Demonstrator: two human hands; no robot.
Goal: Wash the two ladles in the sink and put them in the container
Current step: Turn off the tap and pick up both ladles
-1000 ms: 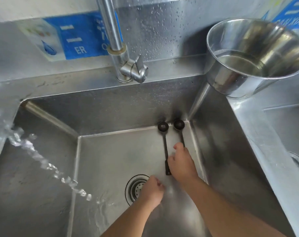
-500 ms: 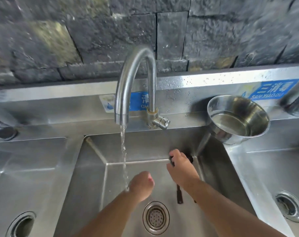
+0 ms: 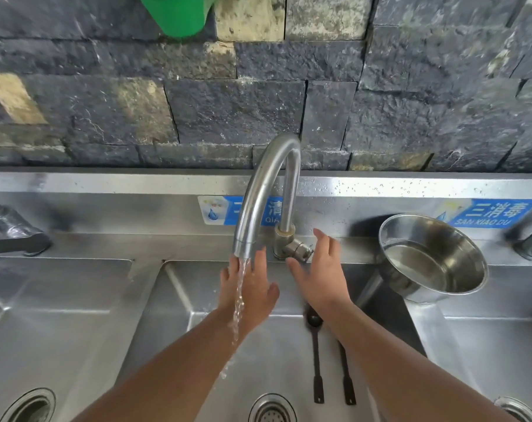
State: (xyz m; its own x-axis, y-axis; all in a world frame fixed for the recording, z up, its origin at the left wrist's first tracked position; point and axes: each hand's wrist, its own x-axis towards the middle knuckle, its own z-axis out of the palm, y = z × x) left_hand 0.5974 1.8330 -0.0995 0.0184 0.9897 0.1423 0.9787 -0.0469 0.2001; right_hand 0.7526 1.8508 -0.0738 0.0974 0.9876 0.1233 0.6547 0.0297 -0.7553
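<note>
Two dark ladles lie side by side on the floor of the middle sink basin (image 3: 179, 300). The left ladle (image 3: 315, 354) shows its bowl and handle. The right ladle (image 3: 345, 376) shows only its handle, its bowl hidden under my right forearm. My left hand (image 3: 249, 290) is raised with fingers spread, just under the faucet spout (image 3: 258, 202), and water runs over it. My right hand (image 3: 319, 272) is open, fingers spread beside the faucet's valve handle (image 3: 298, 251). A steel container (image 3: 432, 257) holding some water sits tilted on the rim at the right.
The drain strainer (image 3: 272, 409) lies at the front of the middle basin. Side basins flank it, each with a drain, left (image 3: 27, 406) and right (image 3: 517, 409). A stone wall rises behind the steel backsplash. A green object (image 3: 179, 13) hangs at the top.
Both hands rose from the sink floor and the ladles up to the faucet; the left one opened under the stream. The view tilted up toward the wall. The ladles stayed on the basin floor.
</note>
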